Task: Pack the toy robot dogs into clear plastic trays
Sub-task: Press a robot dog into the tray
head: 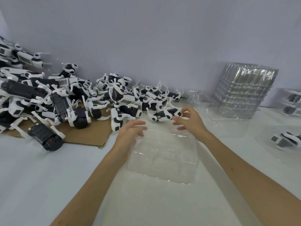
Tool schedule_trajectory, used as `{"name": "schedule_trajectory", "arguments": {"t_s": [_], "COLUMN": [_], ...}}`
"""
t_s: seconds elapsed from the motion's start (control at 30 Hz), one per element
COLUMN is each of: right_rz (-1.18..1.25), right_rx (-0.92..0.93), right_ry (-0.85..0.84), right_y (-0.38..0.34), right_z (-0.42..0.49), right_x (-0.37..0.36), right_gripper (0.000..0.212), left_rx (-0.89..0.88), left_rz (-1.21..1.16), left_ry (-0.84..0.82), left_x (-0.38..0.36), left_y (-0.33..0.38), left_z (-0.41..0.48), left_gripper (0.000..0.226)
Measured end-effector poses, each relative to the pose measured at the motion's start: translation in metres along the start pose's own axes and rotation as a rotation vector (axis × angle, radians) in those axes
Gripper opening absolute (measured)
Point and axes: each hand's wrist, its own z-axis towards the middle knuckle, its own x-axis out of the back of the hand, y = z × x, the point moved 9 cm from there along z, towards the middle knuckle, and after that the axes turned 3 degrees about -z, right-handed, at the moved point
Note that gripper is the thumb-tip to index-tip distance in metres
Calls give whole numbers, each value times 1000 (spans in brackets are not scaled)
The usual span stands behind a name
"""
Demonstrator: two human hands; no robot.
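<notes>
One toy dog (163,116) lies just beside the right grip (189,120).

Your left hand (132,130) is at the far left corner of the clear tray (162,160), fingers extended and relaxed. Your right hand (189,119) is at the far right corner, fingers loosely curled, gripping nothing. Both forearms flank the tray.

Between the left hand (132,130) and right hand (189,119) lies one empty clear plastic tray (162,154), with dozens of black-and-white plastic toy robot dogs (65,98), too tangled to count, heaped left of them, one brown cardboard sheet (84,136), and one stack of clear trays (241,93) beyond the right hand.
</notes>
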Motion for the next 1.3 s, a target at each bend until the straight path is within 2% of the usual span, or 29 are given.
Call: {"name": "schedule_trajectory", "arguments": {"t_s": [0.13,0.2,0.3,0.33,0.37,0.4,0.43,0.53,0.57,0.67,0.77,0.83,0.87,0.93,1.0,1.07,1.13,1.2,1.3], "right_rz": [18,196,612,766,869,925,962,1178,1237,1371,1454,1469,1460,1290,975,594,330,197,54], "right_rx": [119,162,125,102,84,39,-15,-195,-269,-458,-453,-369,-325,-248,-176,-38,101,224,273], "right_ry": [83,132,163,153,145,155,153,28,39,172,179,136,115,56,5,-19,14,-11,-148], "right_y": [-43,-65,-79,-78,-76,-69,-61,-41,-34,-15,-16,-26,-31,-41,-50,-61,-71,-82,-86], "right_z": [-5,-10,-28,-34,-40,-46,-52,-63,-67,-79,-85,-84,-82,-81,-80,-80,-83,-87,-92], "right_x": [10,23,42,46,49,52,53,37,33,27,23,24,26,26,26,27,29,23,3], "right_gripper": [23,20,13,20,39,60,70,35,32,40,35,46,52,49,42,50,59,53,47], "left_rx": [-18,-24,-26,-25,-25,-27,-32,-54,-60,-62,-63,-60,-59,-55,-47,-36,-26,-18,-15], "left_rz": [19,23,28,28,29,29,28,14,13,16,33,32,27,20,21,29,29,16,-2], "left_ry": [17,13,13,13,13,14,15,19,20,25,25,25,24,23,29,37,41,41,43], "left_x": [0,0,-1,-1,-1,-1,-2,-3,-3,-3,-3,-3,-4,-5,-4,-4,-4,-5,-5], "left_y": [1,2,3,2,2,1,1,4,5,4,3,3,2,3,3,2,0,-1,-1], "left_z": [-1,-1,-1,-1,-2,-2,-2,-4,-4,-4,-1,-1,-2,-4,-4,-3,-3,-2,-2], "left_gripper": [23,25,23,23,24,25,25,21,21,21,21,20,21,24,23,22,24,27,30]}}
